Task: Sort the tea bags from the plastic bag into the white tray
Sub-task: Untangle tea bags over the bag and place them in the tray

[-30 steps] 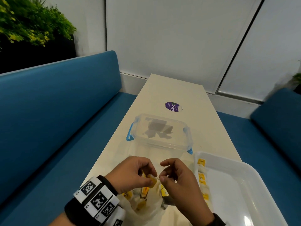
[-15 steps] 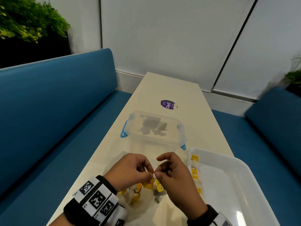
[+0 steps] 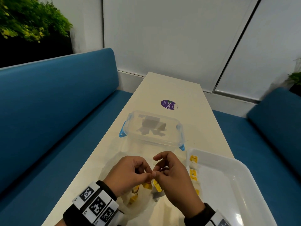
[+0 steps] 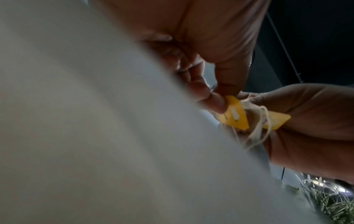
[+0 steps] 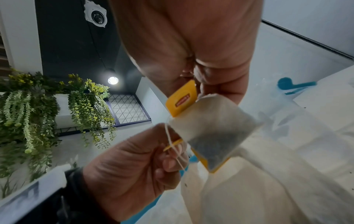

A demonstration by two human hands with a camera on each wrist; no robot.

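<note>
Hands together over the plastic bag point(image 3: 140, 203) at the near end of the table point(image 3: 172, 85) — left hand point(image 3: 128, 174) and right hand point(image 3: 172, 175) meet fingertip to fingertip, each pinching something small. From the right wrist view it is clear what: the right hand pinches a yellow tag point(image 5: 182, 100) with a tea bag point(image 5: 214, 122) hanging just below it, and the left hand grips a tangle of white string point(image 5: 173, 145). The left wrist view shows 2 yellow tags point(image 4: 235, 112) bound up in looped string between the 2 sets of fingers. My read — 2 tea bags have knotted together and are being teased apart before either goes over.

Progress looks early to middling. White tray point(image 3: 244, 180) sits at the right, just beside the hands, with a short column of tea bags point(image 3: 193, 170) laid along its near-left wall; at least 3 yellow tags show there, and the remainder of the tray floor is bare. Plenty left: several more yellow tags show inside the plastic bag under the hands, count unclear. Beyond them stands a clear lidded container point(image 3: 153, 128) with blue clips, dark shapes inside.
</note>
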